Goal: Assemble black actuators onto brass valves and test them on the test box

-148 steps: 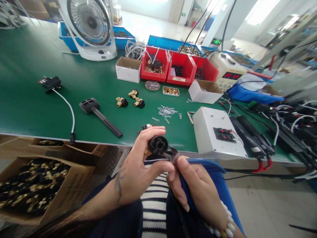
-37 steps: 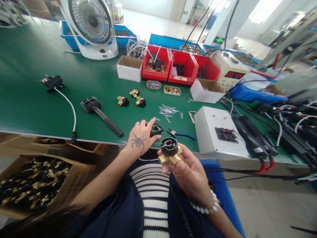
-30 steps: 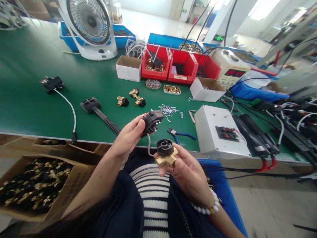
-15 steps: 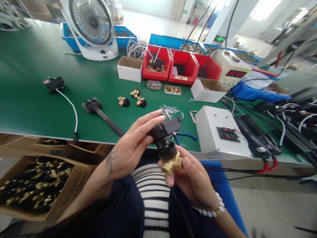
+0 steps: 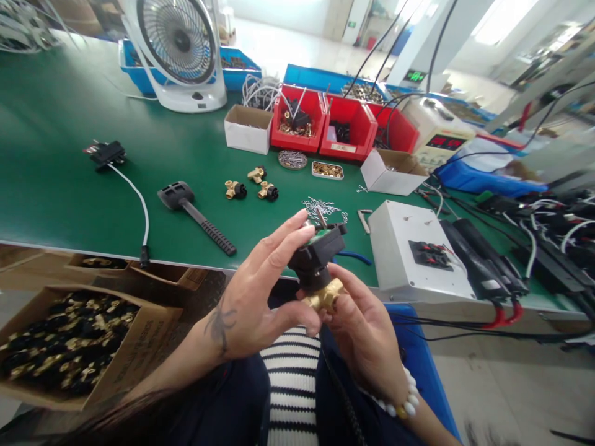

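Note:
Above my lap, at the bench's front edge, I hold a black plastic housing (image 5: pixel 321 248) seated on a brass valve body (image 5: pixel 329 293). A bit of green shows at the housing's top, and a thin metal rod rises behind it. My left hand (image 5: pixel 258 291) wraps its left side, fingers on the housing and thumb down by the brass. My right hand (image 5: pixel 365 328) is closed round the brass body from below right. Just beyond lie several small wire clips (image 5: pixel 318 207) and blue-handled pliers (image 5: pixel 356 255), partly hidden. Three brass fittings with black caps (image 5: pixel 268 191) rest farther back.
A black handle-shaped part (image 5: pixel 199 217) and a black part with white cable (image 5: pixel 109 155) lie left. Right stands a grey metal box (image 5: pixel 409 272). Behind are red bins (image 5: pixel 348 127), white cartons (image 5: pixel 248 130) and a fan (image 5: pixel 181 49). A carton of brass fittings (image 5: pixel 160 319) sits below left.
The housing now sits lower and straighter over the brass body, and green shows on its top. My left thumb has come down from the housing to the brass.

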Motion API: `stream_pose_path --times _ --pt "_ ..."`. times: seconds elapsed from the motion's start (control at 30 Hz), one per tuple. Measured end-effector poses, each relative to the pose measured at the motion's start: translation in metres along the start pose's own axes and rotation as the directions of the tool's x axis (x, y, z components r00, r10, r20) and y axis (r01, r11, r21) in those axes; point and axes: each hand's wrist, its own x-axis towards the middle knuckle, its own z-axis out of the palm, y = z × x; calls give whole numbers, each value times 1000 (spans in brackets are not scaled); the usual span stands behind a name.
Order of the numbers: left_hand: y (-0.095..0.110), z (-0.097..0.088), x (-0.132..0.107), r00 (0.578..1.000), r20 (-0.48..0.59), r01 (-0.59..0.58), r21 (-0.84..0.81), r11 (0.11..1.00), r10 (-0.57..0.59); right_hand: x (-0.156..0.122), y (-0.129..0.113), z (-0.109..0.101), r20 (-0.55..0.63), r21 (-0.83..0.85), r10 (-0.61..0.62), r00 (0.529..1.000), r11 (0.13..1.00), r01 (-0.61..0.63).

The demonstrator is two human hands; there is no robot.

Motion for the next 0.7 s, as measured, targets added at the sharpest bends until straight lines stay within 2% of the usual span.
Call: stream_pose_path --times 0.13,0.2,0.33,0.53,0.7 --pt "-3 1 -2 1000 17 -20 17 1000 20 0 -1 1 -10 -38 -9 1000 999 9" --pt "-4 1 -3 999 18 -44 66 997 43 -1 0 2 2 -34 12 1000 999 -12" --pt "-3 -1 -3 1000 22 -19 124 992 16 0 0 3 49 -22 68 996 998 -67" --pt "-2 -2 -2 999 28 -21 135 991 18 2 -2 3 32 -66 14 999 998 -12" --pt "0 1 -2 999 -10 -36 139 990 38 -2 -3 3 113 -112 -1 994 994 13"
